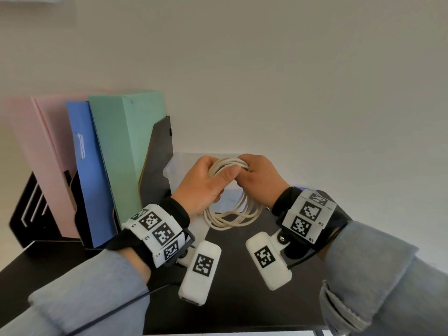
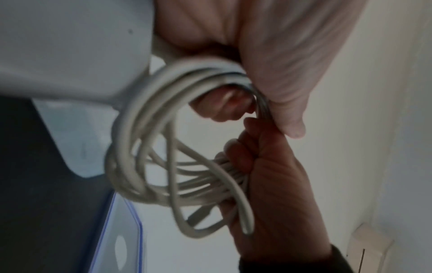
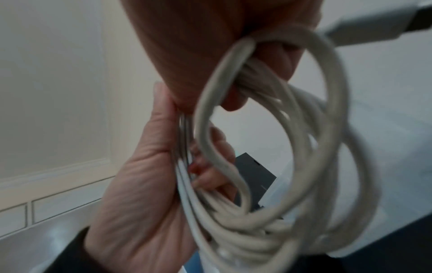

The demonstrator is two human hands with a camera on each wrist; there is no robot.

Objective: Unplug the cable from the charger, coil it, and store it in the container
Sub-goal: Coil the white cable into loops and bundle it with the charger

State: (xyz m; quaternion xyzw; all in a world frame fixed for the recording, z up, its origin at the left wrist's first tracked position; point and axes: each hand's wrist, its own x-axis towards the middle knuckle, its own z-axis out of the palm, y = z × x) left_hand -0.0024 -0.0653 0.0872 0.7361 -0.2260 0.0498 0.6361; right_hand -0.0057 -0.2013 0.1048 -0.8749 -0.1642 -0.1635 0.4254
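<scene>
A white cable [image 1: 230, 214] is wound into a loose coil of several loops and held above the table. My left hand [image 1: 218, 173] grips the top of the coil from the left, thumb over the strands. Just to its right, my right hand [image 1: 244, 170] grips the same bundle, fingers curled round it. In the left wrist view a loose cable end [image 2: 246, 225] hangs by the right palm. A clear plastic container [image 1: 173, 170] stands just behind and below the hands. No charger can be made out in any view.
A black file rack [image 1: 160, 151] with pink, blue and green folders [image 1: 126, 141] stands left of the container. The black table [image 1: 242, 299] runs toward me, its front edge near the bottom of the head view. A pale wall lies behind.
</scene>
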